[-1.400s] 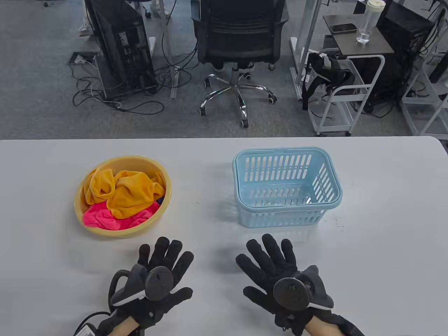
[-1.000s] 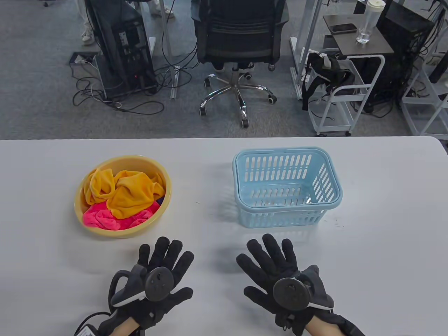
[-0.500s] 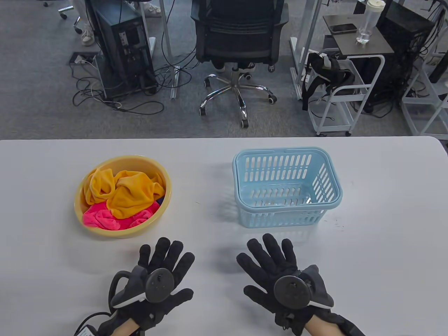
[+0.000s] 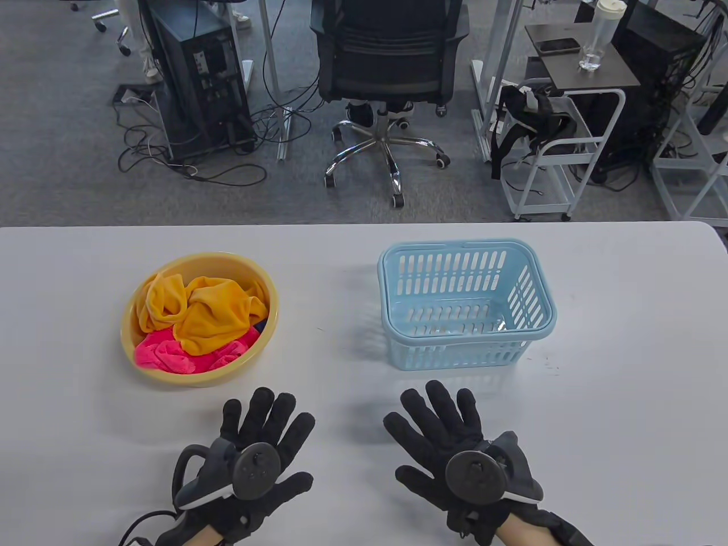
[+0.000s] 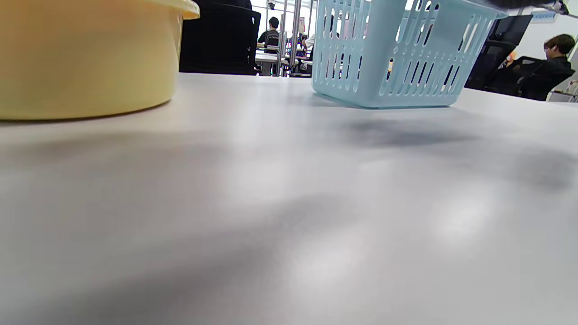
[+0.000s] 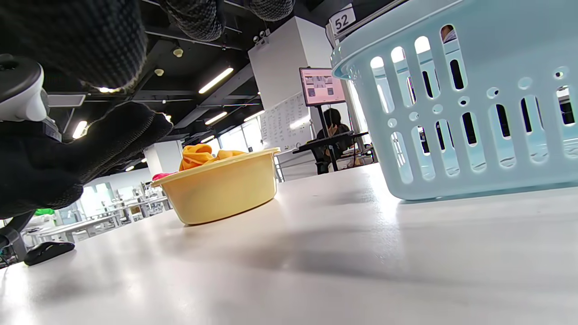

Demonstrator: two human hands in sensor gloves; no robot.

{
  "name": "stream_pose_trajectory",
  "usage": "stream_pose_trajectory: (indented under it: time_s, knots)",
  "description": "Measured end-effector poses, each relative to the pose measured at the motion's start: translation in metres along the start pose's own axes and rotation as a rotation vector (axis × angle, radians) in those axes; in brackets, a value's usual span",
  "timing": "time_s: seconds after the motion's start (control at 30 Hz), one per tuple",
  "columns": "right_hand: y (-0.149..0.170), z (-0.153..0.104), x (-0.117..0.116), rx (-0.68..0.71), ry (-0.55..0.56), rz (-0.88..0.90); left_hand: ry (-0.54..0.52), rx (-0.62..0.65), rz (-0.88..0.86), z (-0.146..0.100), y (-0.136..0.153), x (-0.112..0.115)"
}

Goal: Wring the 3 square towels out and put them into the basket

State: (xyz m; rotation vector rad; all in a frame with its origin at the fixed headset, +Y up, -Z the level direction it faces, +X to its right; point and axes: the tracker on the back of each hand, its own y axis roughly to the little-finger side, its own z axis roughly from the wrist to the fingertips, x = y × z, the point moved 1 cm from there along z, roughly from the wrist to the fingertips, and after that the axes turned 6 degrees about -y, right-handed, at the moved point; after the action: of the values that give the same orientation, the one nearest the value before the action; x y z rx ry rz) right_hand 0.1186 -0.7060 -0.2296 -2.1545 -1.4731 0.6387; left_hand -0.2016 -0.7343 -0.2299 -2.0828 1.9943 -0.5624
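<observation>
A yellow basin (image 4: 128, 318) (image 5: 81, 67) (image 6: 221, 189) on the table's left holds a crumpled orange towel (image 4: 210, 313) (image 6: 198, 155) over a pink towel (image 4: 165, 355), with a dark scrap (image 4: 260, 326) at the right side. To its right stands an empty light-blue slatted basket (image 4: 537, 284) (image 5: 393, 58) (image 6: 474, 113). My left hand (image 4: 261, 432) hovers near the front edge below the basin, fingers spread, holding nothing. My right hand (image 4: 438, 426) lies below the basket, fingers spread and empty; its fingers (image 6: 90, 40) hang in at the top of the right wrist view.
The white table (image 4: 625, 398) ends at a far edge behind basin and basket. Beyond it stand an office chair (image 4: 387, 68), a computer tower (image 4: 199, 74) with floor cables, and a white cart (image 4: 569, 148).
My left hand has shifted slightly left and a little nearer to me. The right hand, towels, basin and basket are unchanged.
</observation>
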Motion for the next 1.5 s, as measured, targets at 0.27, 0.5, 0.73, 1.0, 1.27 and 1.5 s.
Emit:
stream_pose_trajectory:
  time_s: [0.27,0.5,0.73,1.0,1.27,1.5]
  knots:
    - [0.001,-0.001,0.002,0.004,0.007,0.002,-0.178,-0.202,-0.037,0.016,0.052,-0.084]
    - [-0.002,-0.004,0.003,0.025,0.003,0.0,-0.034,-0.628,0.154,0.073,0.152,-0.111]
    - [-0.001,-0.005,0.002,0.03,-0.008,0.009,0.133,-0.837,0.199,0.103,0.218,-0.076]
    - [-0.001,-0.004,0.0,0.037,-0.043,0.015,-0.133,-0.879,0.337,0.103,0.23,-0.09]
    - [-0.002,-0.003,-0.001,0.036,-0.053,0.018,-0.57,-0.756,-0.112,0.059,0.221,-0.178]
    - [-0.002,-0.001,0.001,0.033,-0.026,0.014,-0.92,-0.463,-0.408,-0.002,0.161,-0.268]
